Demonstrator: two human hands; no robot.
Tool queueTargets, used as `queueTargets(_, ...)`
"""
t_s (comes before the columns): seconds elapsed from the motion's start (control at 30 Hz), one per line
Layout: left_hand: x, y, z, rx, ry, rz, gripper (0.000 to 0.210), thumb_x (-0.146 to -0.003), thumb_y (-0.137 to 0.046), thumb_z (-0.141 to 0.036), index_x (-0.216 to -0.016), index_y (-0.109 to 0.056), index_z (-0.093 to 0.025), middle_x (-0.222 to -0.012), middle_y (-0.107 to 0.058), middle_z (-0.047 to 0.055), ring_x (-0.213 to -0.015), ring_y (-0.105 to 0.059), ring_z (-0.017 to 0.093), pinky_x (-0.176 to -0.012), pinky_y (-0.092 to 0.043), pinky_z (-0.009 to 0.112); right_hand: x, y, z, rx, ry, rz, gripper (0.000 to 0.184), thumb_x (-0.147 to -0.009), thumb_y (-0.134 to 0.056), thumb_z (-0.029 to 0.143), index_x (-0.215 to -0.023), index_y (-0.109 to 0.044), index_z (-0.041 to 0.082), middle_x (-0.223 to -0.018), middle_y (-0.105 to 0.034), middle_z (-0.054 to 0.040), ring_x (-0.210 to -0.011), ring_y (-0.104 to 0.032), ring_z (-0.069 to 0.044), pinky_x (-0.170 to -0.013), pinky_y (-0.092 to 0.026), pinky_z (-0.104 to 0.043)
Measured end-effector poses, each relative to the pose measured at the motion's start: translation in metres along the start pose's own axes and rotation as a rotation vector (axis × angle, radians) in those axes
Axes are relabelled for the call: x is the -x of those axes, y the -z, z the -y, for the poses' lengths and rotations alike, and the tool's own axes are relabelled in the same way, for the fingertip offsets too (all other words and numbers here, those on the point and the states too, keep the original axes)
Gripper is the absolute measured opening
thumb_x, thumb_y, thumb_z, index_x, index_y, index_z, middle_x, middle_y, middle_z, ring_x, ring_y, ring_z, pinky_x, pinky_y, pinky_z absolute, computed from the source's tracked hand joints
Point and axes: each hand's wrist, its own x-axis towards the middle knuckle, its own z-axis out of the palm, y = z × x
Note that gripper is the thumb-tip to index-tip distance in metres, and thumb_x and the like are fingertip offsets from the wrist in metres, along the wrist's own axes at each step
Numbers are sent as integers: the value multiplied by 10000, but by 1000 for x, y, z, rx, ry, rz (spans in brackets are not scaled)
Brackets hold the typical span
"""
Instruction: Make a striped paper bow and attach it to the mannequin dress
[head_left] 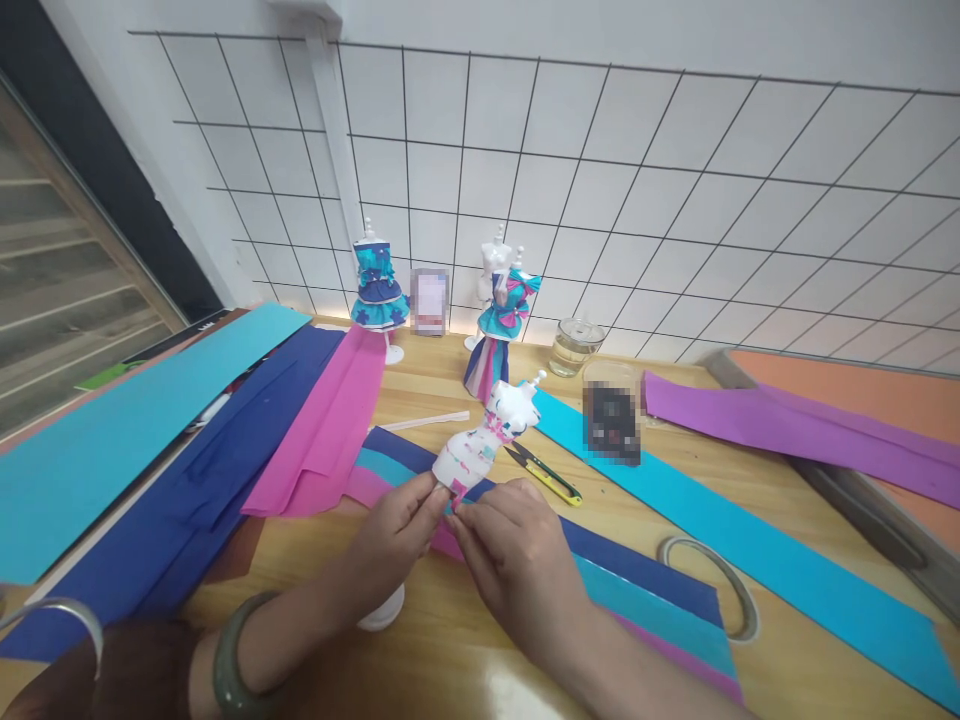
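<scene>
A small white dress-form mannequin leans to the right above the table, with colourful bits on its chest and waist. My left hand is closed around its lower end. At its hem, the thumb and fingers of my right hand pinch a small pink strip. Beneath both hands lies a striped band of dark blue, light blue and pink sheets. Yellow-and-black thread snips rest just beyond my right hand. A white round base is partly hidden under my left wrist.
Dressed mannequins stand at the back, near a glass of liquid. Blue sheets and pink sheets lie left. Right are a tape roll, a light-blue strip and a purple strip.
</scene>
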Motion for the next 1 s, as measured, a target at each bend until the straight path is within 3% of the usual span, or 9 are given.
queueTargets(0.13,-1,4,1,79,19,-1,294,-834,-411,-425,-681,-376,-176,-568,-256,-64,-492,-234,66,-453,-224,197,-4,3,-8,-156,-105,65,232,-848,-453,233,-712,-636,189,-617,-591,-25,-596,-488,-137,-618,-344,-279)
queueTargets(0.27,-2,7,3,128,29,2,263,-827,-426,-410,-712,-412,-174,-545,-245,-71,-471,-207,62,-435,-194,197,-11,6,-20,-397,-399,176,246,-816,-501,335,-712,-673,194,-600,-616,-11,-561,-519,-133,-528,-368,-248)
queueTargets(0.43,-2,5,2,117,15,4,238,-829,-434,-396,-771,-444,-165,-556,-250,-69,-478,-204,57,-440,-197,196,-19,7,-30,-661,-680,290,266,-729,-591,415,-684,-685,170,-525,-564,13,-427,-409,-76,-395,-313,-208)
queueTargets(0.53,-1,5,1,114,5,-10,241,-832,-431,-399,-778,-442,-164,-557,-247,-68,-480,-201,56,-442,-194,199,-21,9,-32,-727,-767,341,302,-687,-644,400,-863,-688,158,-507,-539,31,-380,-329,-48,-351,-270,-194)
queueTargets(0.67,-1,6,1,134,6,-14,241,-833,-434,-401,-788,-445,-164,-552,-235,-71,-478,-198,55,-441,-184,198,-20,10,-34,-801,-758,360,518,-669,-672,392,-1108,-586,132,-481,-487,58,-390,-325,-47,-356,-271,-182)
queueTargets(0.83,-4,8,7,248,55,5,235,-832,-443,-405,-780,-412,-178,-534,-217,-82,-451,-186,49,-423,-166,187,-17,9,-34,-881,-647,372,411,-723,-608,432,-1030,-609,158,-524,-500,51,-397,-341,-44,-360,-294,-175)
queueTargets(1.0,-10,9,7,357,100,-54,262,-829,-447,-409,-725,-365,-182,-522,-259,-82,-425,-224,42,-393,-188,174,-15,5,-39,-892,-556,303,469,-773,-548,436,-1127,-523,131,-691,-580,-10,-546,-506,-99,-443,-416,-206)
